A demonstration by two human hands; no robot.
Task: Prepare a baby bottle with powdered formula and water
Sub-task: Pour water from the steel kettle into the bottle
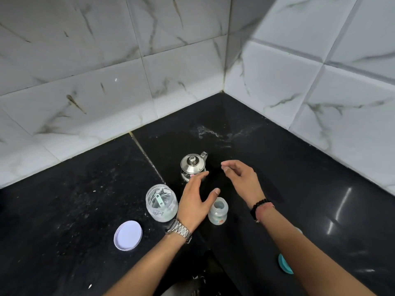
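An open baby bottle (218,210) stands uncapped on the black counter (85,206). Left of it stands a clear formula jar (161,202) without its lid, a scoop inside. A small steel kettle (193,165) with its lid on sits behind them. My left hand (195,201) hovers between jar and bottle, fingers spread and relaxed, thumb above the bottle's mouth, holding nothing. To the right of the kettle my right hand (240,177) hangs in the air, fingers loosely curled and empty.
The jar's white lid (128,235) lies upside down at the front left. A teal bottle cap (285,264) peeks from under my right forearm. Tiled walls meet in a corner behind the kettle. Spilled powder or water marks the counter (213,133) near that corner.
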